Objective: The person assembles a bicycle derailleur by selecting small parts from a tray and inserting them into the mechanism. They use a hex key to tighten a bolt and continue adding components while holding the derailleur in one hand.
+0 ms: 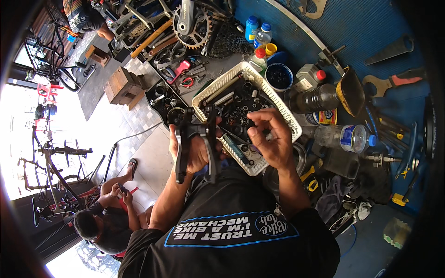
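Observation:
My left hand [198, 153] is closed around a black, two-pronged metal bike part [183, 146], which looks like a suspension link. Its two arms hang toward my body, and its upper end is level with the basket's left side. Over the basket, my right hand [274, 141] has its thumb and fingers curled together in a pinch. Something small and dark may be at those fingertips, but I cannot make it out. Below both hands stands a cream plastic basket [279, 101] holding loose small parts, among them several rings, bearings [244, 121] and metal tubes.
Right of the basket are a blue-rimmed tub [279, 76], a grey bottle with a red cap [309, 78] and a clear bottle [352, 138]. Beyond lie a crankset [187, 25] and pink-handled tool [181, 69]. A seated person [109, 222] is at lower left, near bike frames.

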Available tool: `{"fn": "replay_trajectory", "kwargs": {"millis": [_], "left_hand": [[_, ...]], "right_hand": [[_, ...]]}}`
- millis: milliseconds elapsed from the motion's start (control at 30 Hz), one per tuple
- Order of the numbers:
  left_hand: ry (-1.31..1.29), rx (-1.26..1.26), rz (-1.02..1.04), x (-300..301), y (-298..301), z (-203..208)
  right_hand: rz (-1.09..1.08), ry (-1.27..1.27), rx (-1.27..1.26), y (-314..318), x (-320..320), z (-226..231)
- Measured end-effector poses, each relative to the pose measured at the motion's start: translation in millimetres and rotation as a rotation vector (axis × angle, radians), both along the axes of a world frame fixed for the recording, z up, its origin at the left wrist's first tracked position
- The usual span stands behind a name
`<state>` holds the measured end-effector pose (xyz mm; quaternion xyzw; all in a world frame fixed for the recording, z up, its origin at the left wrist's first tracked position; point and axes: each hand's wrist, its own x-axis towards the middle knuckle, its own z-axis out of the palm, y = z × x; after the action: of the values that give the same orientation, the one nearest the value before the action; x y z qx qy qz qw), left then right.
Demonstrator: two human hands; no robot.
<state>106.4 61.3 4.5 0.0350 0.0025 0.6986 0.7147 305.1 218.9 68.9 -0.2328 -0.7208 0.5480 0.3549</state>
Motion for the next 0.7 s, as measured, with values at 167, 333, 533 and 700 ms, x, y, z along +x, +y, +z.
{"fn": "replay_trajectory", "kwargs": {"millis": [167,333,533,700], "left_hand": [[0.471,-0.354,0.21,9,-2,-2],[0.871,-0.442,0.341,14,9,11],[1.143,-0.485,0.441,19,9,20],[1.218,-0.483,0.458,22,8,28]], "right_hand": [[0.043,-0.069,0.214,-23,-19,17],[0.171,-0.016,-0.36,-34,-36,11],[0.26,0.147,-0.655,-36,-39,-11],[0.273,0.211,-0.808,-39,-39,-19]]}}
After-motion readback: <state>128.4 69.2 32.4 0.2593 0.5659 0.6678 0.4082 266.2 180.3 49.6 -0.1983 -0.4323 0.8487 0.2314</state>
